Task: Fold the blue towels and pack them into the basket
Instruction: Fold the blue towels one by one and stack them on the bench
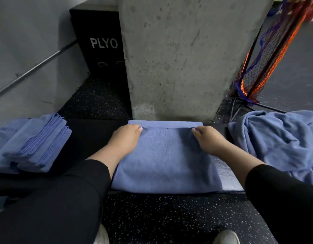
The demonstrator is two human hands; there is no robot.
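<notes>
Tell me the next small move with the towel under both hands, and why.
Probably release and smooth it, then fold it again. The left hand and right hand pinch the towel by its far edge, already doubled flat but wider than the folded stack.

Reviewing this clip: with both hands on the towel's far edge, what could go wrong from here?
1. The left hand and right hand pinch the towel only near its far edge; the fold may land crooked.
2. Its near edge lies at the front lip of the black bench, so a tug might drag it onto the floor.
3. The folded stack already leans, and no basket is in view; it may topple before packing.
</notes>
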